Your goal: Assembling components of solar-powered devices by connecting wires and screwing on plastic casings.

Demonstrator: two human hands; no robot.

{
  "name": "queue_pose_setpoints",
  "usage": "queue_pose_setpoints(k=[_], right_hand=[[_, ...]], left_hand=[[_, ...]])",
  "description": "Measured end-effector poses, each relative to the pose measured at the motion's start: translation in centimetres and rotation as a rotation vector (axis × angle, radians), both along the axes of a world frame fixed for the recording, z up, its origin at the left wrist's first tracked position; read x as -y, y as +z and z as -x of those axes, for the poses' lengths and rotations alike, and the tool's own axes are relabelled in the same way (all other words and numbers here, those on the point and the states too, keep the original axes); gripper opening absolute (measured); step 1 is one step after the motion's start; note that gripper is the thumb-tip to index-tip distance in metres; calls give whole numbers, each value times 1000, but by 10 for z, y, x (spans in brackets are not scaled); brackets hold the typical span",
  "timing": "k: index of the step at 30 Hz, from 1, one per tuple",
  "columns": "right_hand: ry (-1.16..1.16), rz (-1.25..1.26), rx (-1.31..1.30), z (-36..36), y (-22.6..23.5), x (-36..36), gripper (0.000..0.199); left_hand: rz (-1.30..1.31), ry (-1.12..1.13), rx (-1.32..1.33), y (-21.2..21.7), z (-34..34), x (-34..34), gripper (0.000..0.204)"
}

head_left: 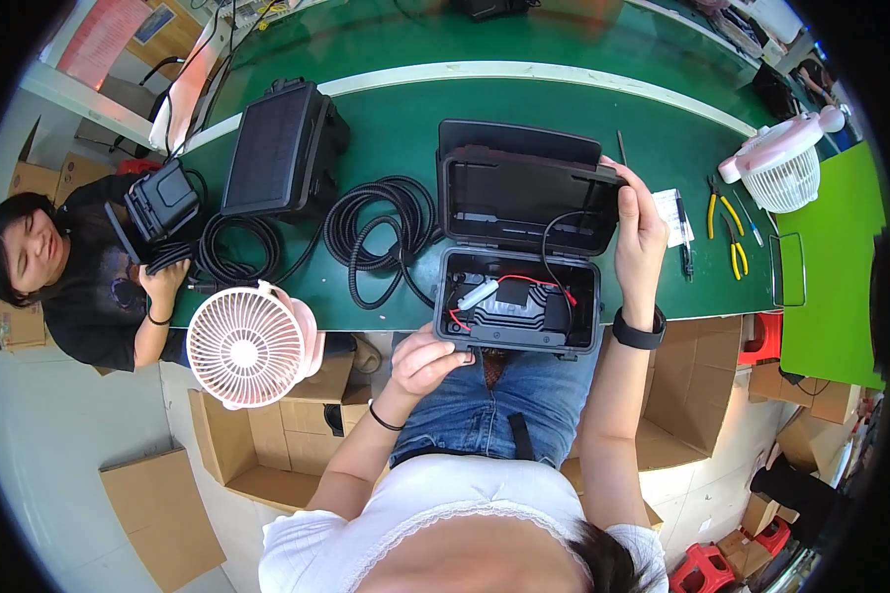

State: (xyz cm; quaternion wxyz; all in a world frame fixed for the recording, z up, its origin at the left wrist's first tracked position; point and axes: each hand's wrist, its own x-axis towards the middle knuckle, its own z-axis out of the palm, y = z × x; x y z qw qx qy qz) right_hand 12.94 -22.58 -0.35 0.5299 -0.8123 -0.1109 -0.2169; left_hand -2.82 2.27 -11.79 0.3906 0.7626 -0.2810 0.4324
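A black plastic box (519,341) sits at the table's front edge, its hinged lid (509,203) raised and tipped back. Inside lie a ribbed dark unit (519,314), a white connector (479,295) and red wires. One black cable (545,242) runs up from the box into the lid. My left hand (427,362) is closed on the front left corner of the box, thumb and fingers pinching its edge. With my right hand (643,222) I grip the right edge of the lid, fingers bent around it.
Left of the box lie a coiled black corrugated hose (338,232) and another closed black case (272,163). A pink fan (245,348) stands near the front edge. Pliers (714,210), a pen (684,242) and another fan (781,173) are at right. A co-worker (79,267) handles black parts at left.
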Motion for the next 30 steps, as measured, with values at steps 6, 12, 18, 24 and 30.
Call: queue_pose_setpoints(k=[6,12,18,24,30], right_hand=[[32,-42,26,4,-3,3,31],[59,-11,9,6,1,5,30],[248,120,-11,34,-7,5,43],[407,105,-68,59,-21,5,104],[446,194,-47,76,-24,2,125]], left_hand=[[95,51,-29,7,2,5,32],[77,50,-116,22,3,2,34],[190,278,-235,69,-8,-1,31],[145,330,-190,68,-16,-9,26],[162,360,-204,69,-21,-6,24]])
